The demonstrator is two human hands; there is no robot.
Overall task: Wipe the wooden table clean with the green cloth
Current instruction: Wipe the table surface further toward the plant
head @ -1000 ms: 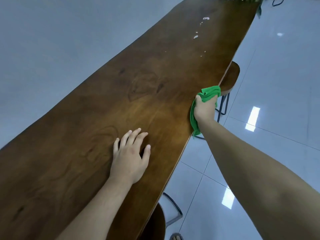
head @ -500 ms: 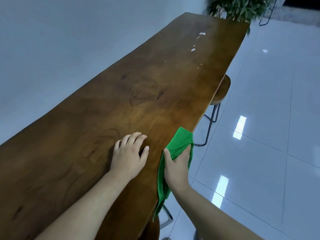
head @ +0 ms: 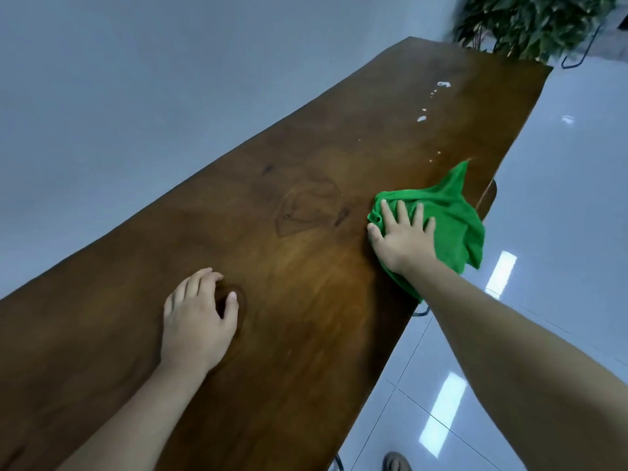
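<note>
A long dark wooden table (head: pixel 306 185) runs from the near left to the far right. My right hand (head: pixel 402 237) presses flat, fingers spread, on the green cloth (head: pixel 452 219), which lies crumpled on the tabletop near its right edge and hangs partly over that edge. My left hand (head: pixel 197 321) rests on the wood nearer to me, fingers slightly curled, holding nothing. White spots (head: pixel 421 119) dot the table's far end, beyond the cloth.
A leafy plant (head: pixel 530 22) stands past the table's far end. A round wooden stool (head: pixel 489 195) sits under the right edge by the cloth. Glossy white floor tiles (head: pixel 560 198) lie to the right; a pale wall runs along the left.
My right hand has brought the cloth from the table's right edge up onto the top, now pressing it flat farther along. My left hand has stayed about where it was, its fingers more curled.
</note>
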